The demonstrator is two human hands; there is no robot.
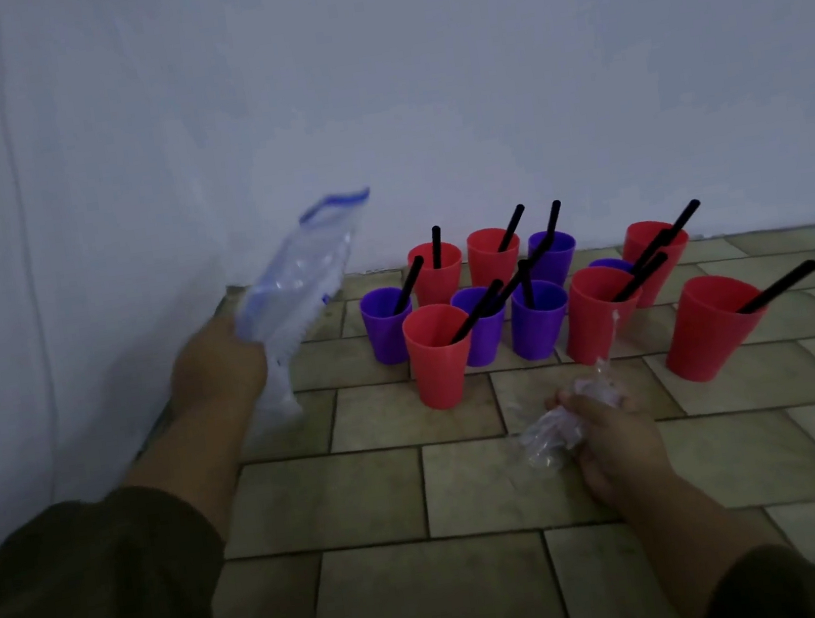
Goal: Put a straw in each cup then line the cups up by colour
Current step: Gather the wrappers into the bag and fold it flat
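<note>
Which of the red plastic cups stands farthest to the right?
The red plastic cup standing alone at the right edge of the group, its black straw leaning right. The other red cups stand left of it among the purple ones.

Blur on the left, cups crowding at the back

The clear bag (289, 293) smears in motion; one purple cup (609, 265) peeks half-hidden behind a red cup (597, 312); the crumpled wrappers' (556, 431) contents can't be made out.
</note>
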